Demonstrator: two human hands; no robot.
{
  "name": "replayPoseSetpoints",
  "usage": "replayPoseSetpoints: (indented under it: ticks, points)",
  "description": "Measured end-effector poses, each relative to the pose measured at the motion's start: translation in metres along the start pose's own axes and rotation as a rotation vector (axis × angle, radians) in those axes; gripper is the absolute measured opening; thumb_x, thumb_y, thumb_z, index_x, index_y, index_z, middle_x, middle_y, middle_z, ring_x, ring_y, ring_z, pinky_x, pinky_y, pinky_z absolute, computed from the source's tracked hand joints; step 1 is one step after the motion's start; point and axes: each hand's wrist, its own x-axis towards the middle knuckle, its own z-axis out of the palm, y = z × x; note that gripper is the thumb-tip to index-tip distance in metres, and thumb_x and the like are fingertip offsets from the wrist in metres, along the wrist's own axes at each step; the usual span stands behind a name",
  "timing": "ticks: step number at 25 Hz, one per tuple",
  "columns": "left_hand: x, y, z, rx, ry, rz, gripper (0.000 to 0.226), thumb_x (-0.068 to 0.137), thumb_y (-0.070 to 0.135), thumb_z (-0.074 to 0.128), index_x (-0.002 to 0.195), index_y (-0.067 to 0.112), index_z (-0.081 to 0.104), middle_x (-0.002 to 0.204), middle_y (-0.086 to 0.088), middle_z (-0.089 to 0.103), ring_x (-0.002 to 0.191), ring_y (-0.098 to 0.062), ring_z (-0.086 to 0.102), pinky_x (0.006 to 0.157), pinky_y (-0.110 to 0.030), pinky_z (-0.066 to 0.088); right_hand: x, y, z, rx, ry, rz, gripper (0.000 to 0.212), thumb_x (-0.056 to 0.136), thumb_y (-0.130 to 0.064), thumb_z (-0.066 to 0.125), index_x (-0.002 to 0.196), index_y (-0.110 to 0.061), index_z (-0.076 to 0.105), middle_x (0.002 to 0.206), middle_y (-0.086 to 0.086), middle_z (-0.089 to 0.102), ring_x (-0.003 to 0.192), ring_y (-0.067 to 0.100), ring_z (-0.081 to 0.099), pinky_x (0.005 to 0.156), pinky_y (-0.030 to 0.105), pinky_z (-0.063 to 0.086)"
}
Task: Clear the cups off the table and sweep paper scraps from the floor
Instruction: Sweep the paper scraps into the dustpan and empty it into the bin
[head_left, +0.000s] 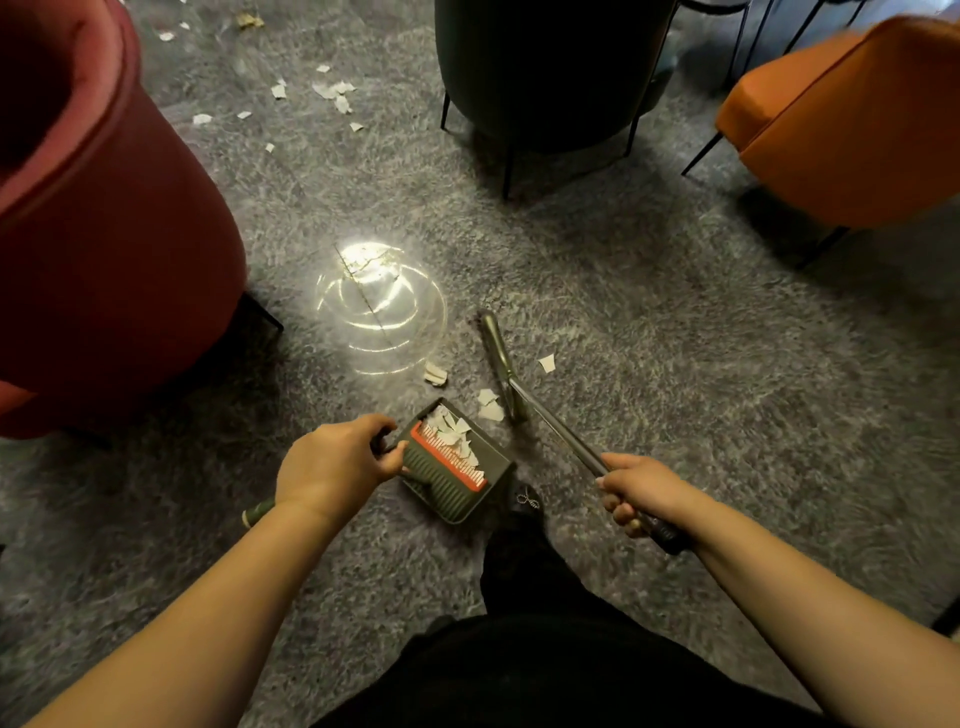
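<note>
Several torn white paper scraps (453, 435) fill the green dustpan (451, 478); left hand (332, 462) grips its handle, right hand (641, 491) grips the broom (511, 382).

We look down on grey shaggy carpet (675, 322) filling whole view. Dark red tub armchair (93, 218) at left, thin black legs beneath. Dark green round-backed chair (540, 67) at top centre, on black metal legs. Orange upholstered chair (852, 119) at upper right, black legs; more black metal legs behind it. We note bright ringed patch of light (379, 306) on carpet, centre. No walls or windows within view.
</note>
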Motion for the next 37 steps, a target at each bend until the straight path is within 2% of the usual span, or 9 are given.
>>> replayPoseSetpoints:
  ticks: [3,6,13,19,23,28,32,34,37]
  points:
    - [0.041,0.011,-0.001,0.063,-0.033,0.034,0.032,0.077,0.05,0.07,0.104,0.035,0.07,0.083,0.003,0.074,0.079,-0.024,0.069,0.063,-0.032,0.055,0.02,-0.033,-0.026,-0.003,0.027,0.01,0.047,0.096,-0.001,0.037,0.141,-0.016,0.035,0.055,0.004,0.039,0.032,0.008,0.032,0.035,0.014,0.025]
    - [0.069,0.012,-0.011,0.105,-0.026,0.047,0.032,0.074,0.05,0.074,0.103,0.036,0.071,0.08,0.002,0.074,0.075,-0.026,0.069,0.06,-0.03,0.052,0.04,-0.062,-0.048,-0.002,0.038,0.027,0.052,0.097,-0.001,0.037,0.146,-0.017,0.03,0.057,0.005,0.04,0.032,0.008,0.033,0.036,0.014,0.026]
    - [0.09,0.01,-0.032,0.135,-0.019,0.09,0.029,0.07,0.039,0.082,0.096,0.029,0.076,0.071,0.001,0.073,0.065,-0.027,0.069,0.053,-0.031,0.051,0.077,-0.109,-0.084,-0.048,0.075,0.043,0.053,0.096,-0.001,0.038,0.147,-0.014,0.03,0.057,0.006,0.042,0.035,0.01,0.035,0.037,0.017,0.027]
    - [0.11,0.017,-0.035,0.138,0.038,0.156,0.029,0.061,0.03,0.09,0.087,0.026,0.077,0.063,0.005,0.07,0.053,-0.022,0.066,0.046,-0.025,0.046,0.112,-0.129,-0.112,-0.058,0.117,0.069,0.053,0.095,0.001,0.035,0.145,-0.016,0.03,0.057,0.007,0.042,0.033,0.009,0.035,0.035,0.017,0.028]
    - [0.115,0.022,-0.034,0.15,0.045,0.174,0.03,0.059,0.029,0.091,0.086,0.024,0.077,0.062,0.005,0.069,0.051,-0.022,0.066,0.044,-0.026,0.047,0.135,-0.141,-0.117,-0.136,0.1,0.108,0.031,0.093,0.001,0.032,0.118,-0.014,0.044,0.057,0.007,0.04,0.037,0.011,0.034,0.037,0.018,0.029]
    - [0.112,0.027,-0.029,0.13,0.051,0.197,0.027,0.061,0.029,0.09,0.084,0.022,0.076,0.059,0.005,0.067,0.048,-0.021,0.064,0.04,-0.028,0.047,0.15,-0.155,-0.102,-0.186,0.013,0.17,0.033,0.095,0.0,0.032,0.123,-0.012,0.044,0.057,0.006,0.04,0.036,0.01,0.034,0.034,0.016,0.03]
    - [0.102,0.019,-0.029,0.105,0.063,0.22,0.027,0.066,0.04,0.068,0.084,0.022,0.076,0.058,0.005,0.067,0.047,-0.021,0.063,0.039,-0.027,0.047,0.136,-0.138,-0.065,-0.268,-0.064,0.156,0.041,0.095,0.001,0.033,0.132,-0.013,0.043,0.057,0.005,0.039,0.035,0.009,0.035,0.034,0.016,0.03]
    - [0.096,0.015,-0.029,0.097,0.062,0.215,0.026,0.067,0.039,0.071,0.085,0.022,0.076,0.058,0.004,0.067,0.047,-0.022,0.064,0.039,-0.028,0.048,0.124,-0.125,-0.046,-0.267,-0.099,0.161,0.044,0.095,0.0,0.033,0.135,-0.015,0.039,0.057,0.004,0.04,0.034,0.008,0.035,0.034,0.015,0.029]
    - [0.084,0.009,-0.03,0.076,0.052,0.174,0.028,0.064,0.028,0.089,0.088,0.021,0.077,0.06,0.002,0.069,0.049,-0.024,0.065,0.041,-0.03,0.05,0.111,-0.112,-0.026,-0.305,-0.125,0.144,0.046,0.094,0.0,0.035,0.137,-0.014,0.039,0.056,0.002,0.04,0.034,0.007,0.035,0.035,0.014,0.029]
